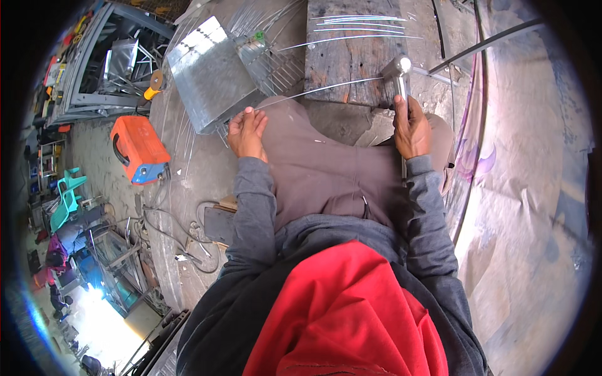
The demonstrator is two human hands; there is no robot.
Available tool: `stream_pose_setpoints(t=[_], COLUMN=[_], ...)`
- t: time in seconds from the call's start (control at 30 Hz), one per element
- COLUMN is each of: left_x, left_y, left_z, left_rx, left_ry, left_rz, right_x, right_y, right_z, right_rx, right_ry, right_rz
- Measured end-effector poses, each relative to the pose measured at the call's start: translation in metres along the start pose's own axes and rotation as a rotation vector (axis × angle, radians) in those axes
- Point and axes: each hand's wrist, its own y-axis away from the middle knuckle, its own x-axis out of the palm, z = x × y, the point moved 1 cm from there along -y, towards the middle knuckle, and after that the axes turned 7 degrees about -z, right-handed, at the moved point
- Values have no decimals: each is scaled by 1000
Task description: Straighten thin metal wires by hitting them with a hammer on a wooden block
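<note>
My left hand (248, 131) pinches one end of a thin metal rod (332, 85), beside the corner of a shiny sheet-metal box (216, 69). The rod runs to the right over a worn wooden board (348, 61), and its far end meets the head of a hammer (397, 67). Wrapped round the hammer's metal handle is my right hand (412, 128), above my right knee. Several more thin rods (364, 26) lie across the far part of the board.
Loose rods and wire mesh (276, 69) lie beside the metal box. On the left stand an orange-and-blue machine (141, 150) with cables, a grey metal frame (100, 100) full of scrap, and a green plastic chair (66, 199). A dark bar (486, 44) slants in from the upper right.
</note>
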Motion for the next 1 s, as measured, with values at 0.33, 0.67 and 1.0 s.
stream_pose_setpoints(t=[0.33,0.67,1.0], left_x=[9,14,20], left_y=[6,5,5], left_z=[-3,-4,-1], left_rx=[3,17,23], left_ry=[-48,-139,-244], left_rz=[0,9,42], right_x=[7,13,22], right_y=[1,15,21], right_z=[7,21,32], right_rx=[-74,-65,-75], right_ry=[75,-9,12], right_rz=[29,19,30])
